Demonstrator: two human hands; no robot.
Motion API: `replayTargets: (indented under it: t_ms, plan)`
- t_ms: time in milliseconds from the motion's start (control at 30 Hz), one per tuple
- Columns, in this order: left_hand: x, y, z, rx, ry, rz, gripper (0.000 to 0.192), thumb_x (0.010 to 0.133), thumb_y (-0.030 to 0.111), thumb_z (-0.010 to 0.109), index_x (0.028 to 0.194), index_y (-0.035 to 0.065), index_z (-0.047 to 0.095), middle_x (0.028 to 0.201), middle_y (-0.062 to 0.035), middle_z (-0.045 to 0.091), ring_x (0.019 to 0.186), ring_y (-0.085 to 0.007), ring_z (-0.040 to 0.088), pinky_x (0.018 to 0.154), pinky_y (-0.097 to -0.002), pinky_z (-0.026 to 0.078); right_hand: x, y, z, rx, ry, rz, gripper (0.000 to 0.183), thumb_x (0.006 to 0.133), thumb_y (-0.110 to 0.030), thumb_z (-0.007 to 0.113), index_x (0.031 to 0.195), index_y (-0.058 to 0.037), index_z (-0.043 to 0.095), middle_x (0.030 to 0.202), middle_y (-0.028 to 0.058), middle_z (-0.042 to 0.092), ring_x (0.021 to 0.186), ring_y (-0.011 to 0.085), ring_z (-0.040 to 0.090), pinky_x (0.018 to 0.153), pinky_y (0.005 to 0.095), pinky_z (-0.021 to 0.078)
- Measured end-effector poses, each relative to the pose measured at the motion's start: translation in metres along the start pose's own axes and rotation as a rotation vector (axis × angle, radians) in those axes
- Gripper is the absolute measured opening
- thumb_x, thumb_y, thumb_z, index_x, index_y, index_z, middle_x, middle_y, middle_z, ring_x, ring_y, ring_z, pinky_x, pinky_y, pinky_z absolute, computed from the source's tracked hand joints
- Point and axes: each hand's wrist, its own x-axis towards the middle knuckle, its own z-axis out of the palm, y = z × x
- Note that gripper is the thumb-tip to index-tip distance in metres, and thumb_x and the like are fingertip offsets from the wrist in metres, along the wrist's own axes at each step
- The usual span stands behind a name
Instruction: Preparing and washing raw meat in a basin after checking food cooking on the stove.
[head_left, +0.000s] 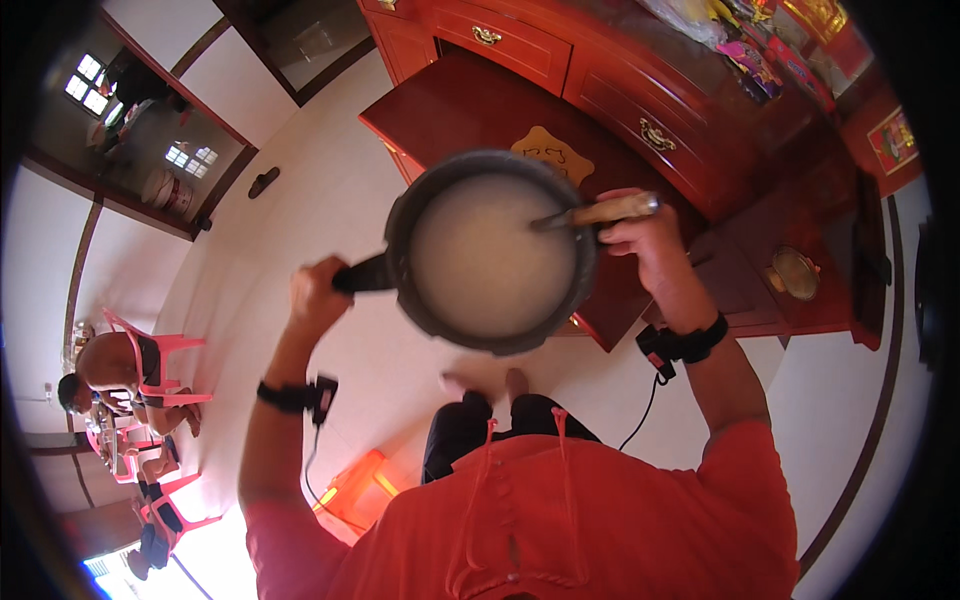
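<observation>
Between my hands hangs a dark metal pot (495, 345), in front of my body and partly over a red wooden table. A cloudy, whitish liquid (487, 259) fills much of it. My left hand (319, 296) grips the long black handle (367, 276) on the pot's left side. On the opposite side my right hand (641, 240) holds the pot by its rim or a short side handle, mostly hidden under the fingers. A utensil with a wooden handle (611, 210) leans on the rim there, its metal end dipping into the liquid.
The red table (442, 105) bears a tan flower-shaped mat (551, 154). Behind it stands a red drawer cabinet (517, 45) with packaged goods on top. An orange plastic stool (360, 491) is near my left side. Two people sit on pink plastic chairs (161, 360) at far left.
</observation>
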Motion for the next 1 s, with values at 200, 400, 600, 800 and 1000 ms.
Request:
replayTargets:
  t_ms: [200, 400, 600, 800, 1000]
  plan:
    - [0.198, 0.008, 0.046, 0.032, -0.015, 0.232, 0.022, 0.064, 0.009, 0.059, 0.085, 0.0096, 0.065, 0.081, -0.0177, 0.064, 0.081, -0.0383, 0.061, 0.068, -0.0457, 0.049, 0.054, -0.013, -0.035, 0.023, 0.238, 0.011, 0.032, 0.069, -0.008, 0.068, 0.101, -0.0064, 0.065, 0.093, 0.0038, 0.066, 0.081, 0.0153, 0.062, 0.059, 0.0278, 0.0502]
    - [0.321, 0.057, 0.074, 0.155, -0.251, 0.373, 0.046, 0.049, 0.004, 0.068, 0.094, 0.008, 0.065, 0.088, -0.0152, 0.064, 0.09, -0.0365, 0.06, 0.074, -0.0447, 0.048, 0.09, -0.003, -0.054, 0.109, 0.455, 0.068, 0.033, 0.08, -0.02, 0.069, 0.11, -0.0098, 0.059, 0.097, 0.0065, 0.065, 0.086, 0.0214, 0.063, 0.068, 0.0346, 0.0517]
    - [0.382, 0.064, 0.113, -0.009, -0.33, 0.409, 0.051, 0.048, -0.002, 0.068, 0.098, 0.0078, 0.061, 0.087, -0.0151, 0.065, 0.089, -0.0365, 0.061, 0.073, -0.0432, 0.047, 0.11, 0.011, -0.074, 0.198, 0.523, 0.13, 0.034, 0.081, -0.027, 0.069, 0.111, -0.0137, 0.058, 0.1, 0.0041, 0.064, 0.087, 0.0193, 0.062, 0.066, 0.0339, 0.0511]
    - [0.41, 0.062, 0.136, -0.029, -0.391, 0.458, 0.052, 0.046, -0.004, 0.067, 0.096, 0.0071, 0.059, 0.084, -0.0138, 0.064, 0.086, -0.0366, 0.06, 0.069, -0.0426, 0.045, 0.109, 0.01, -0.066, 0.24, 0.556, 0.194, 0.034, 0.08, -0.026, 0.069, 0.111, -0.018, 0.057, 0.102, -0.0006, 0.063, 0.088, 0.0152, 0.06, 0.066, 0.0352, 0.0502]
    - [0.422, 0.051, 0.145, -0.101, -0.418, 0.455, 0.052, 0.045, -0.004, 0.066, 0.095, 0.0055, 0.058, 0.081, -0.0154, 0.063, 0.082, -0.0383, 0.059, 0.066, -0.044, 0.044, 0.115, 0.003, -0.057, 0.226, 0.485, 0.199, 0.034, 0.082, -0.028, 0.067, 0.114, -0.0173, 0.058, 0.103, -0.0012, 0.063, 0.087, 0.0128, 0.059, 0.069, 0.0327, 0.0485]
